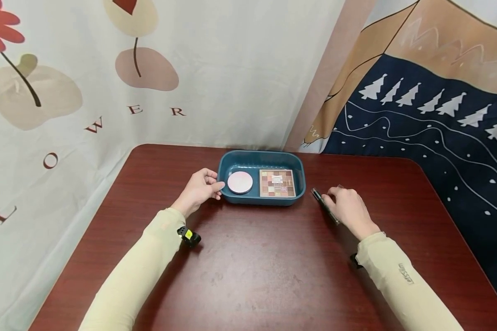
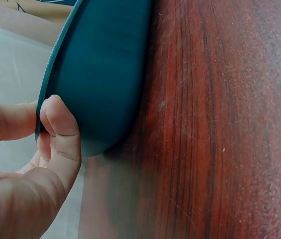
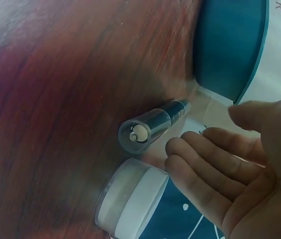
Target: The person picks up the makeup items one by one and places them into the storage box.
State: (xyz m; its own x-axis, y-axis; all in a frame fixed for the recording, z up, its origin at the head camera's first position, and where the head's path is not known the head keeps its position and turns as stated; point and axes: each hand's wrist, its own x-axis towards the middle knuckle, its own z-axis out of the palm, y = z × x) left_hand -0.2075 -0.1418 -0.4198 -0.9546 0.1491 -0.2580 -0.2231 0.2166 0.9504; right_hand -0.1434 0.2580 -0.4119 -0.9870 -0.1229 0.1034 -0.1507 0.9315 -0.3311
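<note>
My left hand (image 1: 202, 188) pinches the left end of a dark teal plastic tray (image 1: 262, 201), thumb on one side of the rim and fingers on the other. Inside the tray lie a round pale-pink compact (image 1: 240, 182) on the left and a square eyeshadow palette (image 1: 277, 183) on the right. Right of the tray, my right hand (image 1: 349, 208) hovers with loosely bent fingers and nothing in them. Close by its fingertips lies a slim dark tube with clear ends (image 3: 152, 124). Beside that tube is a round clear jar with a white lid (image 3: 133, 199), mostly hidden by the hand in the head view.
The dark red wooden table (image 1: 248, 266) has rounded far corners. Behind it hangs a pale curtain (image 1: 232, 73) with printed flowers and letters, and on the right a navy cloth (image 1: 397, 119) with white trees.
</note>
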